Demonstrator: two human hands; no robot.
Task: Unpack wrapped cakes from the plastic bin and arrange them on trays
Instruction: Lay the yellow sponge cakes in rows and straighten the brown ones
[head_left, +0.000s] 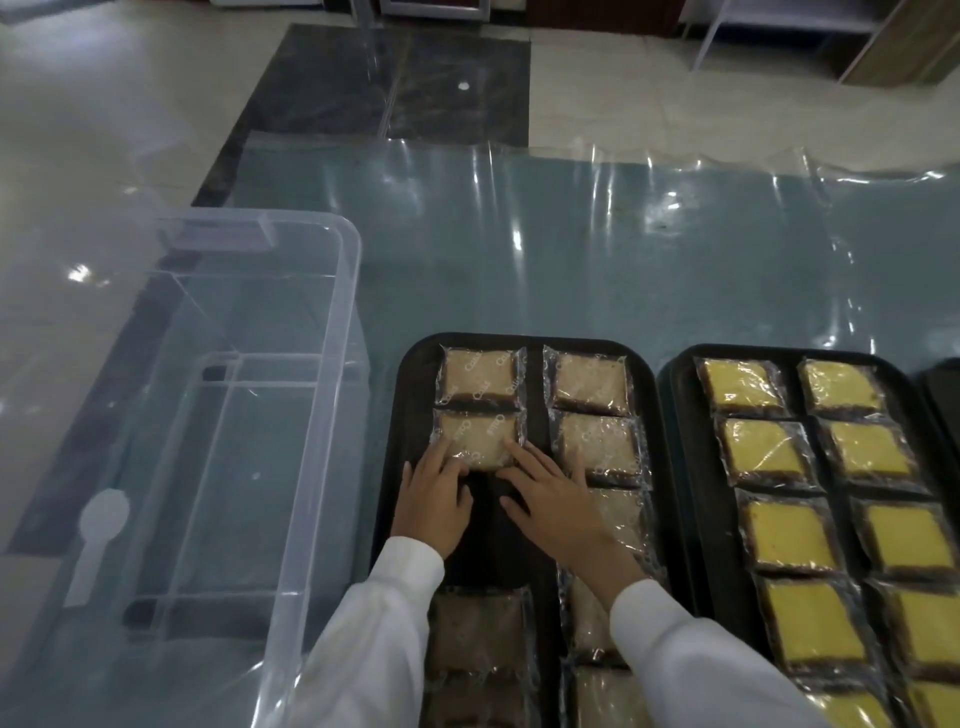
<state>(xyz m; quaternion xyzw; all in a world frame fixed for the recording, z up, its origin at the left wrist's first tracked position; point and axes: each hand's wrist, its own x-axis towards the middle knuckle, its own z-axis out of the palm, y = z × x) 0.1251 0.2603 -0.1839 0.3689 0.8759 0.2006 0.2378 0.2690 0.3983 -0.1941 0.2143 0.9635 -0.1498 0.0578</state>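
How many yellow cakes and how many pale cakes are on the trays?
Yellow cakes: 10
Pale cakes: 9, some partly hidden
Total: 19

Glossy cream floor (104, 119) at 10 and 1 o'clock, dark marble slab (363, 83) at 12, clear wrinkled plastic sheet (597, 234) over a teal table with light glints, metal furniture legs (727, 31) at 1 o'clock, dim light
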